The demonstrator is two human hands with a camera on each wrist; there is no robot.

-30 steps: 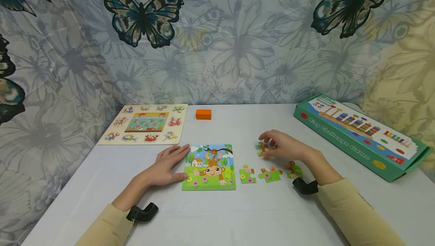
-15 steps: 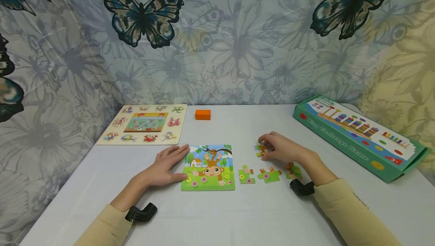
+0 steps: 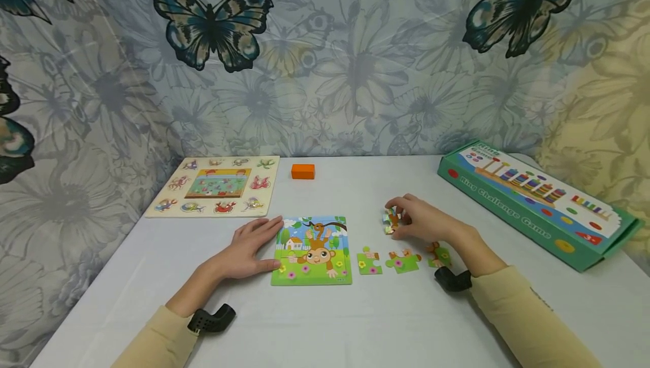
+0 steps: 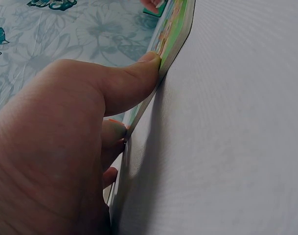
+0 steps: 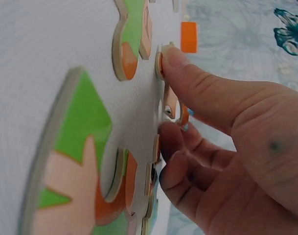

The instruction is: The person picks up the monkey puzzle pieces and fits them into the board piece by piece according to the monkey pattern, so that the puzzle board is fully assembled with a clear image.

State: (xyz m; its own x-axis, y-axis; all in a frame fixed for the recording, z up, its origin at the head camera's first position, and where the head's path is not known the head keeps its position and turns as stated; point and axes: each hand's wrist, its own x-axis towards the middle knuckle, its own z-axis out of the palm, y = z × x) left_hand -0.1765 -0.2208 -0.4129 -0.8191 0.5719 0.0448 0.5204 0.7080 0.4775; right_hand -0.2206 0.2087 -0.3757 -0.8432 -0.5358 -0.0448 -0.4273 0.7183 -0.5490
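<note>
A square monkey puzzle board [image 3: 311,250] lies on the white table [image 3: 325,323]. My left hand [image 3: 264,242] rests flat beside it, straight fingers and thumb [image 4: 124,83] pressed against the board's left edge [image 4: 175,34]. To the right, my right hand [image 3: 403,220] pinches a small puzzle piece [image 3: 390,222] between thumb [image 5: 197,83] and fingers, tipped up on its edge on the table; the same held piece [image 5: 171,105] shows close up. Three loose pieces lie in a row near that wrist: a first green piece [image 3: 369,261], a second [image 3: 403,261] and a third [image 3: 439,255].
An orange block [image 3: 303,171] sits at the back centre. A wooden sea-animal puzzle board [image 3: 218,185] lies back left. A long green ring-game box [image 3: 538,201] lies at the right. A butterfly-patterned cloth hangs behind the table.
The piece under my right hand has gone from lying flat to tipped up between thumb and fingers. My left hand and the board have not moved.
</note>
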